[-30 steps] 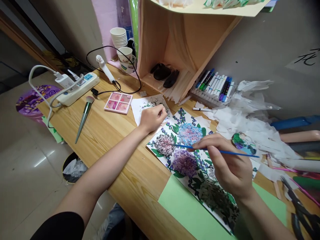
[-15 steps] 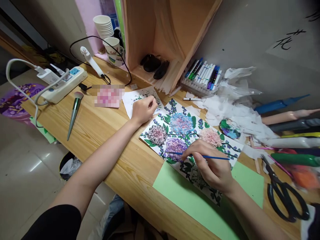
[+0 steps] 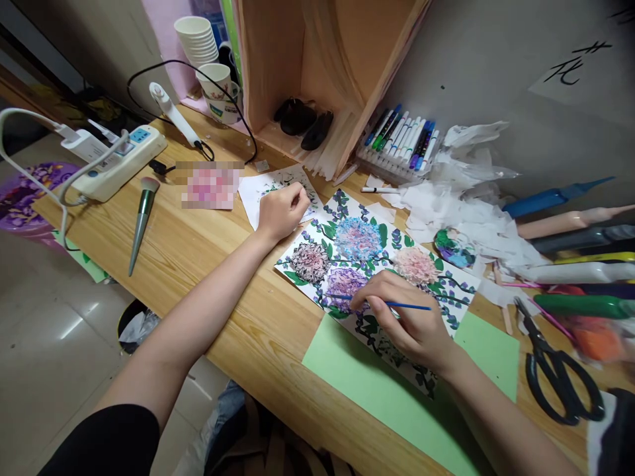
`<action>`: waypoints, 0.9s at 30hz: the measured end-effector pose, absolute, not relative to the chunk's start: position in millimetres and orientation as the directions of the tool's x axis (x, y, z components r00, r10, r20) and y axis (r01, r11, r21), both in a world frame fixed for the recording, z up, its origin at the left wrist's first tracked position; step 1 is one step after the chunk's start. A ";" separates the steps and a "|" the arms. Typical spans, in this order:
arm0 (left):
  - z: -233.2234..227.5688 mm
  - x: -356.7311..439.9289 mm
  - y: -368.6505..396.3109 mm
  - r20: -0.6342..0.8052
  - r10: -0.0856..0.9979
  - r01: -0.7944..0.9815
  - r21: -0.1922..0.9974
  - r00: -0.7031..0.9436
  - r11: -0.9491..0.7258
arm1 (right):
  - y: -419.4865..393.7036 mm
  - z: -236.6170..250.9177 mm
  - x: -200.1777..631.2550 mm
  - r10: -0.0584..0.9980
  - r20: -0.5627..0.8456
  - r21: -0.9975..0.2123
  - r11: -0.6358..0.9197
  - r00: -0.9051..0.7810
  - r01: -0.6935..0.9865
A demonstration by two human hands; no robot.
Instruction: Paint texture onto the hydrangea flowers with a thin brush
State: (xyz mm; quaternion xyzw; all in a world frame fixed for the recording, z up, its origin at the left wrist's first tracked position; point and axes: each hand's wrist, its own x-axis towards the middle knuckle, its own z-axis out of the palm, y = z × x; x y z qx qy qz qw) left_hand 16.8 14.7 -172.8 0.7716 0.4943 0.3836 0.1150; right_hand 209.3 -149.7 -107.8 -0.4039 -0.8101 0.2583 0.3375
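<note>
Thin blue paintbrush (image 3: 397, 305) pinched in right hand (image 3: 411, 324) fingers, left hand (image 3: 280, 211) curled on flat floral painting (image 3: 357, 244)

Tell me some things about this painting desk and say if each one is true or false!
1. The right hand holds a thin blue paintbrush. True.
2. The left hand holds the scissors. False: it rests closed at the flower painting's top corner; the scissors lie alone on the wooden desk.
3. The painting lies partly on a green sheet of paper. True.
4. The marker pens are scattered across the painting. False: they sit in a row in their tray by the wall.
</note>
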 end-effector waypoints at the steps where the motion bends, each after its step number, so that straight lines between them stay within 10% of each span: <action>1: -173.3 16.7 14.9 0.482 0.849 0.675 0.554 0.218 -0.488 | -149.8 -107.8 208.9 0.826 0.336 -0.691 0.543 -0.452 0.477; 17: -171.4 16.6 15.2 0.435 0.873 0.703 0.550 0.221 -0.452 | -150.6 -100.3 209.3 0.815 0.383 -0.667 0.570 -0.436 0.480; 27: -155.9 11.2 11.5 0.527 0.822 0.635 0.563 0.216 -0.528 | -149.8 -97.8 328.4 0.787 0.449 -0.628 -0.060 0.424 0.776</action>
